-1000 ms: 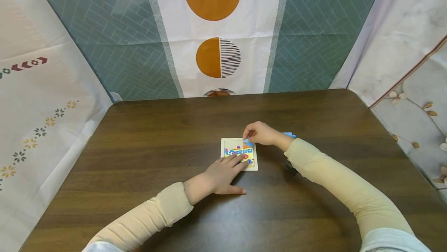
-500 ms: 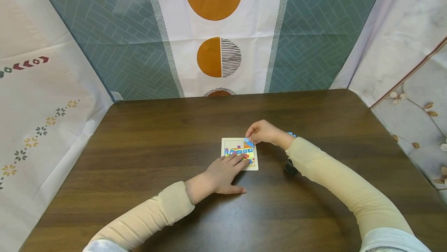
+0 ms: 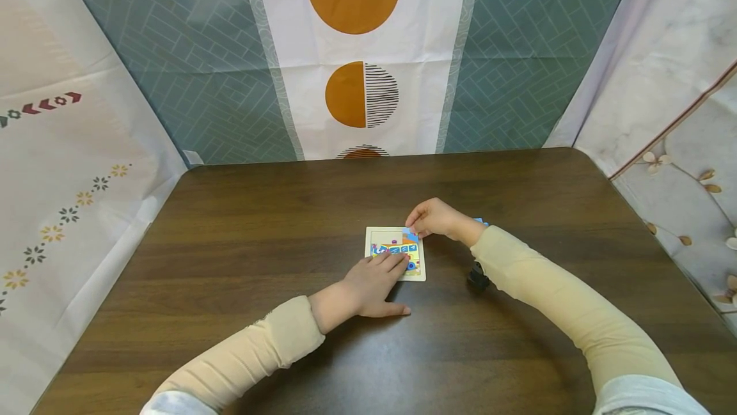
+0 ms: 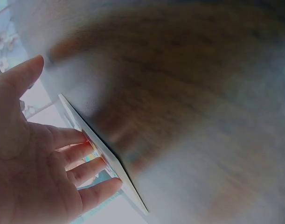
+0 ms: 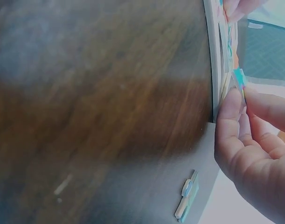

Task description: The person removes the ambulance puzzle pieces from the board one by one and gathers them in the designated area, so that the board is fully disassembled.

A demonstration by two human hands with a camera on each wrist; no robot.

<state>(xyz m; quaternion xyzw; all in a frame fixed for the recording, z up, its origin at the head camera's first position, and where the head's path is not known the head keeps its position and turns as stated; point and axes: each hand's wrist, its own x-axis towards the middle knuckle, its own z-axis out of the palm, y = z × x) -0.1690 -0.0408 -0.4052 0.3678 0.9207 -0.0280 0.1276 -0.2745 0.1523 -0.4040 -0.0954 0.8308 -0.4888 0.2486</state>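
A small jigsaw puzzle with a cream frame [image 3: 397,277] lies on the table, its printed pieces showing a yellow and blue vehicle. My left hand [image 3: 374,284] rests its straight fingers on the lower part of the puzzle, thumb spread out over the table; the left wrist view shows the fingertips on the puzzle's face. At the upper right corner, my right hand [image 3: 440,218] pinches a puzzle piece [image 5: 239,78] between thumb and finger, tilted against the frame. A blue and orange patch [image 3: 411,236] shows beside those fingertips. The upper left of the frame shows bare cream backing.
Another loose blue puzzle piece [image 3: 481,221] lies on the table, partly hidden behind my right wrist; the right wrist view shows the loose stack [image 5: 186,196] edge-on. A black wrist device [image 3: 478,277] hangs under my right forearm. Patterned cloths surround the brown table [image 3: 276,210].
My right hand has shifted slightly right at the puzzle's upper right corner. My left fingers have drawn closer together and moved a little, still on the puzzle.
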